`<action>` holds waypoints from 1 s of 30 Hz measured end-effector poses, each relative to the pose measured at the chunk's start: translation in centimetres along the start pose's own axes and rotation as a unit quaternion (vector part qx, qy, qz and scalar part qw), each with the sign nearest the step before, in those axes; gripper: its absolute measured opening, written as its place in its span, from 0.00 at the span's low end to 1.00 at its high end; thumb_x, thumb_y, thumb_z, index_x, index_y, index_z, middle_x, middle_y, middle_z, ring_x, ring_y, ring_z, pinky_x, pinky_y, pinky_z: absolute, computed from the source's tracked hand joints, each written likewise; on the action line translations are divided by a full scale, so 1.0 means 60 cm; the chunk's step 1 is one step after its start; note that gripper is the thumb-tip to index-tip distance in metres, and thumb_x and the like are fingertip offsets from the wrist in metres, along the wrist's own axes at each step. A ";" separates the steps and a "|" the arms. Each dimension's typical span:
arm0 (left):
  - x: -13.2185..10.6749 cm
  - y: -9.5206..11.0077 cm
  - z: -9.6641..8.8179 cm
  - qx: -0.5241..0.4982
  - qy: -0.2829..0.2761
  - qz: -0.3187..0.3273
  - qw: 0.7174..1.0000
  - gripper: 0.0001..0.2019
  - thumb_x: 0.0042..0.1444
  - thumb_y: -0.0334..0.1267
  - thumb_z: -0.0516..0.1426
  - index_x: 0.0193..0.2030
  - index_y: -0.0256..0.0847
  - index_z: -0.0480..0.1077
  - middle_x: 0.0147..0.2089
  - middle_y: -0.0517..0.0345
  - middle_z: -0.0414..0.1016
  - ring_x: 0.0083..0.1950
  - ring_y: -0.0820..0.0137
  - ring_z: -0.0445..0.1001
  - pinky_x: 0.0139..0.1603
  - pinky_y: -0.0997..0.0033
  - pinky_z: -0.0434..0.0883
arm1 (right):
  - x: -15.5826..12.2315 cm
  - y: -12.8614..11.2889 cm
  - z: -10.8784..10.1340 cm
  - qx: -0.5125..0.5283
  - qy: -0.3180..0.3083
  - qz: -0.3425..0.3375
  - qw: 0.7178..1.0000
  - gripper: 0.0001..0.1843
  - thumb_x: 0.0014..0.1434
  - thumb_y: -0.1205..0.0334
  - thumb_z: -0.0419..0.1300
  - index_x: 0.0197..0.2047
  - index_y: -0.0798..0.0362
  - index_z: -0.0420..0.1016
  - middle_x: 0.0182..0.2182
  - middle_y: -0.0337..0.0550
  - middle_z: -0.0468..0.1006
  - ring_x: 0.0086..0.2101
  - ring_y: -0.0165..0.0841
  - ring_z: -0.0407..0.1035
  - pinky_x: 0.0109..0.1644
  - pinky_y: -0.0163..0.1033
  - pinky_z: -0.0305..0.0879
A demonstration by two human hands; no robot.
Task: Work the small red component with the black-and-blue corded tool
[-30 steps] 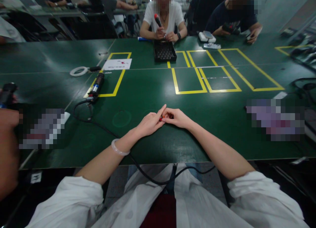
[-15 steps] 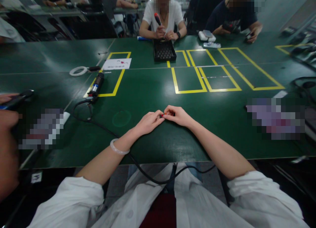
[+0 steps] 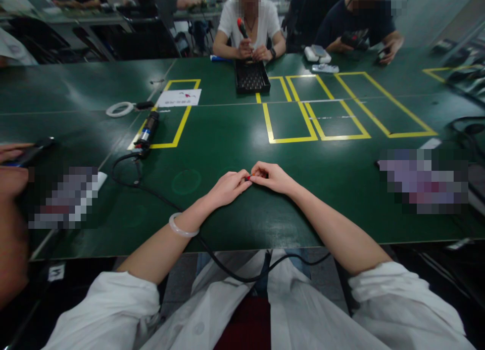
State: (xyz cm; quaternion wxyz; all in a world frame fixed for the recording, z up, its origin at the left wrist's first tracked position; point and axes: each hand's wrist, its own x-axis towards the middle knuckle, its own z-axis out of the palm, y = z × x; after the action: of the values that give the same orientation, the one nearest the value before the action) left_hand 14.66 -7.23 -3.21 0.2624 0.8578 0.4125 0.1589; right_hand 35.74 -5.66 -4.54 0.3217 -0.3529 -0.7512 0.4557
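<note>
Both of my hands rest on the green table [image 3: 227, 138] near its front edge, fingertips meeting. My left hand [image 3: 226, 187] has its fingers curled, with a pale bangle [image 3: 182, 228] on the wrist. My right hand [image 3: 273, 177] is curled too. Between the fingertips of both hands sits a small red thing [image 3: 249, 177], too small to name.
An electric screwdriver [image 3: 147, 130] lies at the left with its black cable [image 3: 159, 196] running past my left arm and off the table's front edge. Yellow tape boxes [image 3: 290, 122] mark the middle. Across the table a person holds a tool over a black tray [image 3: 252, 77]. A neighbour's arm [image 3: 11, 213] is at the far left.
My left fingers, stretched out a second ago, have curled in to pinch the small red thing. The neighbour's hand at the left lowered its dark object.
</note>
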 end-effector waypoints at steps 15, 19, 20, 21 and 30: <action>-0.004 -0.008 -0.002 -0.096 0.028 -0.033 0.994 0.13 0.65 0.48 0.54 0.46 0.40 0.66 0.31 0.62 0.72 0.31 0.71 0.71 0.33 0.73 0.62 | 0.002 0.007 -0.003 -0.021 0.002 -0.047 0.999 0.09 0.58 0.63 0.61 0.42 0.54 0.69 0.31 0.37 0.73 0.28 0.27 0.64 0.33 0.34 0.60; -0.004 -0.007 -0.001 -0.110 0.042 -0.028 0.993 0.14 0.65 0.49 0.54 0.46 0.40 0.66 0.34 0.60 0.73 0.34 0.71 0.72 0.35 0.73 0.65 | 0.001 0.001 -0.001 -0.040 0.008 -0.051 0.998 0.10 0.57 0.65 0.61 0.43 0.53 0.68 0.33 0.38 0.74 0.28 0.28 0.65 0.34 0.34 0.61; -0.005 -0.007 -0.001 -0.112 0.046 -0.027 0.992 0.14 0.65 0.49 0.54 0.46 0.40 0.66 0.35 0.59 0.73 0.35 0.71 0.72 0.36 0.73 0.66 | 0.001 -0.001 -0.001 -0.048 0.009 -0.053 0.997 0.10 0.57 0.65 0.60 0.43 0.53 0.68 0.34 0.39 0.74 0.29 0.28 0.65 0.34 0.34 0.61; -0.005 -0.007 -0.001 -0.112 0.048 -0.027 0.992 0.14 0.65 0.49 0.54 0.46 0.40 0.66 0.35 0.59 0.73 0.36 0.70 0.73 0.36 0.73 0.66 | 0.001 -0.002 0.000 -0.057 0.010 -0.055 0.997 0.09 0.57 0.65 0.60 0.43 0.53 0.68 0.34 0.39 0.74 0.29 0.28 0.65 0.35 0.35 0.62; -0.006 -0.007 -0.002 -0.107 0.063 -0.022 0.992 0.14 0.66 0.49 0.53 0.46 0.40 0.66 0.38 0.57 0.75 0.39 0.69 0.74 0.40 0.71 0.67 | 0.000 -0.002 0.005 -0.117 0.020 -0.068 0.991 0.09 0.58 0.65 0.60 0.43 0.53 0.69 0.34 0.39 0.73 0.30 0.29 0.66 0.37 0.35 0.63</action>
State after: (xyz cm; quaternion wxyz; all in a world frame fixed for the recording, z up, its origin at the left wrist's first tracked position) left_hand 14.11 -7.29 -3.38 0.3294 0.8040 0.4276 0.2495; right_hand 35.46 -5.81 -4.56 0.3235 -0.3456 -0.8149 0.3345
